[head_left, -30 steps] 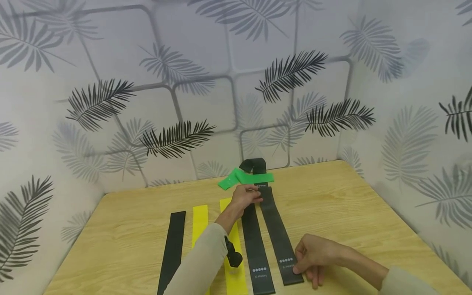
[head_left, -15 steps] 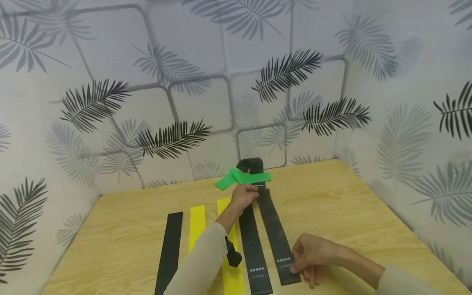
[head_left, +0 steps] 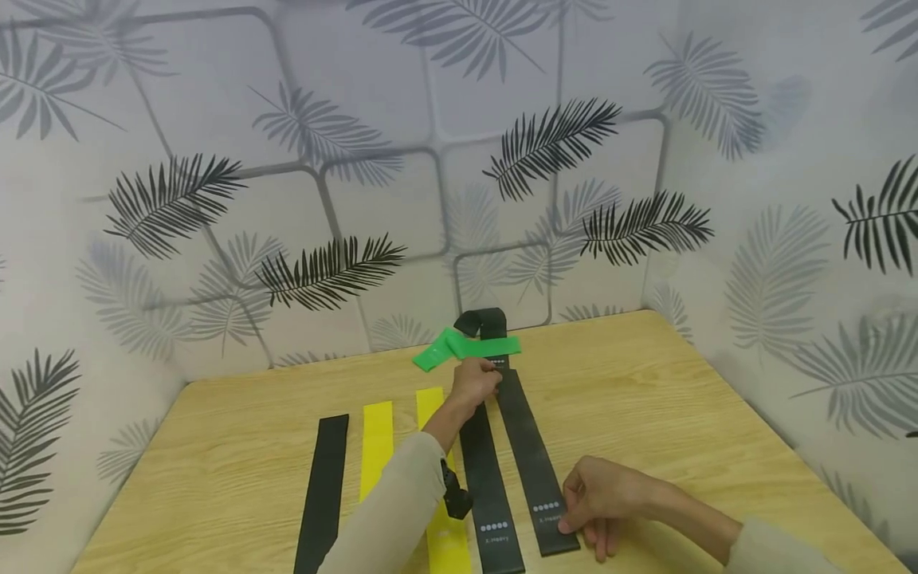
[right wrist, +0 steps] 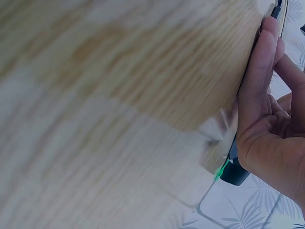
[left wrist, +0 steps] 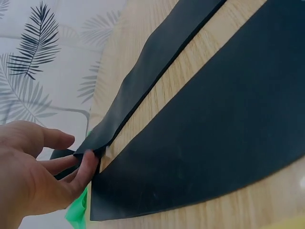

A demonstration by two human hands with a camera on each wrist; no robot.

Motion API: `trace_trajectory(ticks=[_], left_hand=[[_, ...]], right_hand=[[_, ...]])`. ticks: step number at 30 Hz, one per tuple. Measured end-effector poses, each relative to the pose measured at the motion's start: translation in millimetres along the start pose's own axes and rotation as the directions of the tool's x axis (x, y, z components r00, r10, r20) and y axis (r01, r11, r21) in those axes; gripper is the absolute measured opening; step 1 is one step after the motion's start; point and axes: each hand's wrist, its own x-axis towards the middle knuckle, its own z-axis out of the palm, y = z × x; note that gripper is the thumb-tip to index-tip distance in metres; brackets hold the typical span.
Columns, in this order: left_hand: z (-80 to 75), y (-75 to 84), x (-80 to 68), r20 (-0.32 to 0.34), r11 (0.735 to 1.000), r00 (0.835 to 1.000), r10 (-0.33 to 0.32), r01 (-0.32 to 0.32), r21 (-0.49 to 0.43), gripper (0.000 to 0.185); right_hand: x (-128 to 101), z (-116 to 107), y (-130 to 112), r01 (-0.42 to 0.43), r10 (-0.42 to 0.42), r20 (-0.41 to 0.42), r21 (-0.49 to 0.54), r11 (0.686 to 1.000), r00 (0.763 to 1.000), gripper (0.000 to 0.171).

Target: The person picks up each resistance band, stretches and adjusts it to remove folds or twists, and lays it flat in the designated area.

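A black resistance band [head_left: 527, 434] with pale dots and "X-Heavy" lettering lies lengthwise, flattened, on the wooden table. At its far end my left hand [head_left: 475, 383] pinches the band's tip between its fingers; the left wrist view shows that edge caught at the fingertips. My right hand [head_left: 610, 498] holds the near corner, thumb on top and the other fingers curled beside it. Just left lies a second black band [head_left: 491, 486] with the same print. Beyond my left hand, a green band [head_left: 488, 347] crosses a looped black band [head_left: 493, 319].
Two yellow bands [head_left: 378, 434] and another black band [head_left: 323, 486] lie farther left, roughly parallel, partly covered by my left sleeve [head_left: 394, 506]. A leaf-patterned wall [head_left: 387, 199] borders the table [head_left: 667, 399] at the back and sides.
My left fingers, spread over the band's far end earlier, have drawn in around its tip. My right hand keeps its hold on the near corner. The head view has shifted slightly.
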Motion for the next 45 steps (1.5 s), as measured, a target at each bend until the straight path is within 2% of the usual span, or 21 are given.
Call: trace_trajectory(ticks=[4, 10, 13, 18, 22, 24, 28, 32, 35, 37, 40, 43, 45], left_hand=[[-0.8, 1.4, 5.9, -0.025, 0.994, 0.998, 0.049, -0.047, 0.102, 0.036], [-3.6, -0.1, 13.8, -0.077, 0.977, 0.988, 0.133, -0.118, 0.175, 0.033], [-5.7, -4.0, 17.1, -0.088, 0.979, 0.990, 0.111, -0.093, 0.182, 0.035], [-6.7, -10.2, 19.7, -0.041, 0.986, 0.999, 0.023, -0.016, 0.167, 0.042], [-3.2, -12.5, 22.4, -0.001, 0.978, 0.998, 0.064, -0.063, 0.201, 0.043], [0.3, -15.5, 26.0, -0.007, 0.966, 0.996, 0.092, -0.088, 0.245, 0.040], [3.3, -23.6, 36.2, -0.032, 0.949, 0.993, 0.113, -0.098, 0.299, 0.036], [2.9, -27.8, 42.1, -0.042, 0.948, 0.991, 0.130, -0.112, 0.298, 0.034], [2.7, -25.0, 38.1, -0.052, 0.955, 0.991, 0.123, -0.104, 0.277, 0.025], [1.7, -21.9, 35.6, -0.058, 0.958, 0.992, 0.112, -0.092, 0.273, 0.022], [-3.2, -14.2, 36.2, -0.076, 0.952, 0.995, 0.064, -0.038, 0.303, 0.024], [-9.6, -7.3, 43.3, -0.105, 0.945, 0.994, 0.027, 0.009, 0.328, 0.027], [-14.4, -1.5, 47.8, -0.112, 0.969, 0.993, 0.034, -0.006, 0.248, 0.028]], right_hand=[[0, -1, -1, 0.004, -0.004, 0.005, 0.003, 1.000, 1.000, 0.026], [1, -2, 0, 0.014, -0.014, 0.025, 0.008, 1.000, 1.000, 0.028], [2, -3, 3, 0.018, -0.018, 0.036, 0.009, 1.000, 0.999, 0.034], [3, -8, 7, 0.022, -0.027, 0.098, 0.052, 0.998, 0.995, 0.047], [2, -20, 5, -0.004, -0.007, 0.140, 0.078, 0.997, 0.990, 0.054], [4, -28, 4, -0.011, 0.005, 0.112, 0.053, 0.999, 0.994, 0.055], [11, -54, 4, 0.001, -0.001, -0.001, -0.061, 0.998, 1.000, 0.049], [19, -80, 15, -0.001, 0.001, 0.008, -0.088, 0.996, 1.000, 0.042], [23, -86, 22, -0.024, 0.027, 0.040, -0.069, 0.997, 0.999, 0.040], [24, -86, 24, -0.042, 0.044, 0.034, -0.071, 0.997, 0.998, 0.039], [26, -85, 23, -0.062, 0.063, 0.010, -0.079, 0.995, 0.998, 0.039], [28, -86, 20, -0.062, 0.062, -0.009, -0.091, 0.994, 0.998, 0.039], [30, -88, 18, -0.058, 0.057, -0.021, -0.096, 0.994, 0.998, 0.039]])
